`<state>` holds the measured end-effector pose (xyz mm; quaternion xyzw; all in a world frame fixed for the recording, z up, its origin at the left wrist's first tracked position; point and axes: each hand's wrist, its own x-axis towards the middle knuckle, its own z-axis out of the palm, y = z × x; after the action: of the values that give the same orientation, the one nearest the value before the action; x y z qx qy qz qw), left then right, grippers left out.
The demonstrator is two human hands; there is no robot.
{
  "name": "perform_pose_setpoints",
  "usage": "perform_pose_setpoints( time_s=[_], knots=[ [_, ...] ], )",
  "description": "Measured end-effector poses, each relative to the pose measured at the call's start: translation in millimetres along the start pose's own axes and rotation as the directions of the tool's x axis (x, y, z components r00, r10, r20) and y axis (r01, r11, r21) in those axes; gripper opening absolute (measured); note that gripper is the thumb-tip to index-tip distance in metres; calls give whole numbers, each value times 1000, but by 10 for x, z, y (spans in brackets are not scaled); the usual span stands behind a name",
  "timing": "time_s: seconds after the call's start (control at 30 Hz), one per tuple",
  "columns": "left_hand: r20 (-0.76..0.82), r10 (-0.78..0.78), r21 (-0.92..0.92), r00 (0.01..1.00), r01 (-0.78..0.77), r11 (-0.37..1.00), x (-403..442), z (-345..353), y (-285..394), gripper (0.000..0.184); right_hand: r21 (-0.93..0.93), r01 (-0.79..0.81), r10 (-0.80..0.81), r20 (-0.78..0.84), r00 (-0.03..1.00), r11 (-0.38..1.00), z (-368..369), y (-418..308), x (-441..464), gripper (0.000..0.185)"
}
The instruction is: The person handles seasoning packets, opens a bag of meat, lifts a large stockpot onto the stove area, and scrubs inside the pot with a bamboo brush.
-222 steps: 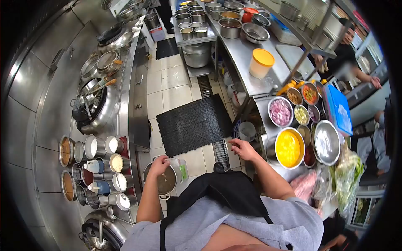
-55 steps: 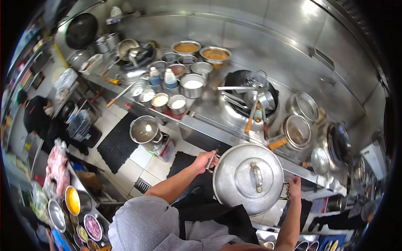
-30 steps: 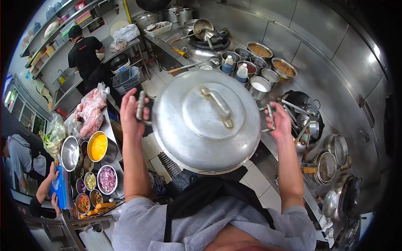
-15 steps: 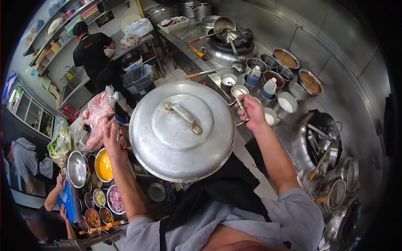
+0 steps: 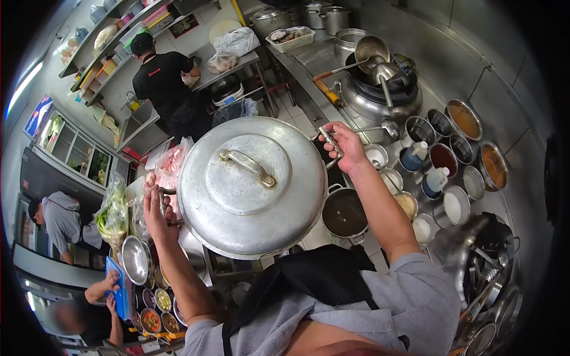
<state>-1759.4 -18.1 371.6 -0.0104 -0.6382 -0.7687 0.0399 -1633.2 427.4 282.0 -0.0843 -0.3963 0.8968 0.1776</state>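
Note:
A large lidded aluminium pot (image 5: 300, 242) is held up in front of my body. Its round metal lid (image 5: 237, 234) has a bar handle on top and covers whatever is inside. My left hand (image 5: 159, 216) is closed around the loop handle on the left side. On the right, my right hand (image 5: 345, 145) grips the opposite handle. Below and right of the held pot, under my right forearm, is an open pot of dark liquid (image 5: 344, 212).
Along the right counter stand a wok (image 5: 386, 71), squeeze bottles (image 5: 436, 181) and several metal containers of sauces. Bowls of chopped ingredients (image 5: 152, 320) sit at lower left near a person with a blue board (image 5: 120, 291). Another person in black (image 5: 166, 83) works at the back.
The view has turned, so the surroundings shift. The floor bin is now mostly hidden behind the lidded pot, and the open pot of dark liquid has come into view. Both hands keep their hold.

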Motion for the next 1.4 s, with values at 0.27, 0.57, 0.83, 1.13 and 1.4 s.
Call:
perform_pose_setpoints(
  time_s=[0.27, 0.57, 0.83, 1.13, 1.4],
  knots=[
    [269, 8, 71, 963, -28, 997, 1722, 390, -609, 24, 109, 39, -33, -56, 998, 993, -170, 391, 1434, 17],
    [395, -42, 86, 918, 9, 996, 3858, 1682, -1051, 30, 40, 143, -130, -230, 964, 989, -138, 205, 2562, 15],
    [480, -66, 102, 875, 19, 995, 5267, 3207, -1353, 27, 53, 247, -223, -284, 933, 968, -453, -432, 3975, 14],
    [625, -106, 78, 774, 73, 994, 6633, 4963, -1418, 28, 7, 382, -344, -420, 840, 924, -858, -803, 5302, 13],
    [782, -235, 92, 577, 266, 960, 7975, 6605, -2141, 35, -176, 483, -477, -625, 619, 858, -911, -819, 6101, 16]
  ],
)
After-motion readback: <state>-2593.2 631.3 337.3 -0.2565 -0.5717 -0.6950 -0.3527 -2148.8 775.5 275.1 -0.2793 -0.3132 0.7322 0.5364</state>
